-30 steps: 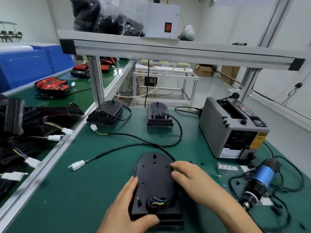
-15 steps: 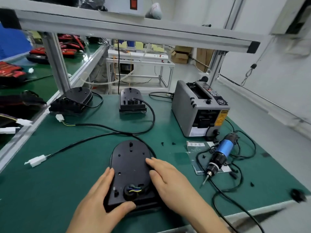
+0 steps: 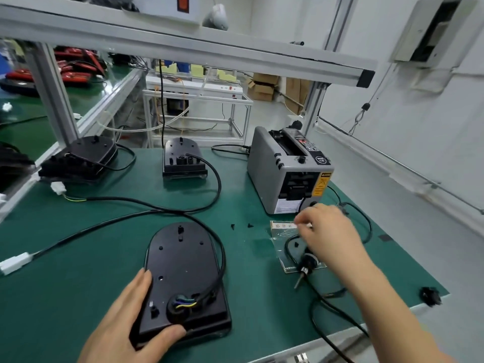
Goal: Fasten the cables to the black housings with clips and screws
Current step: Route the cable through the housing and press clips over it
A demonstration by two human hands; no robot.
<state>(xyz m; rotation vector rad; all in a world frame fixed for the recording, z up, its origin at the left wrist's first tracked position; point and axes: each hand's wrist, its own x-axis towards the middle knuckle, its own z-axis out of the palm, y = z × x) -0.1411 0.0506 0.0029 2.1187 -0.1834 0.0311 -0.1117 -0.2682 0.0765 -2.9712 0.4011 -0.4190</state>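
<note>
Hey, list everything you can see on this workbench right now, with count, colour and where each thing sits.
near housing: one, black, front centre of mat
back housings: two, black, back centre and back left
cables: several, black, across mat
connectors: two, white, left side
tape dispenser: one, grey, back right
small parts: two, black, mid-mat
clear bag: one, right side
screwdriver: one, dark, on bag, partly hidden
mat: one, green
left hand: holds near housing's front-left corner
right hand: above bag, grip unclear
</note>
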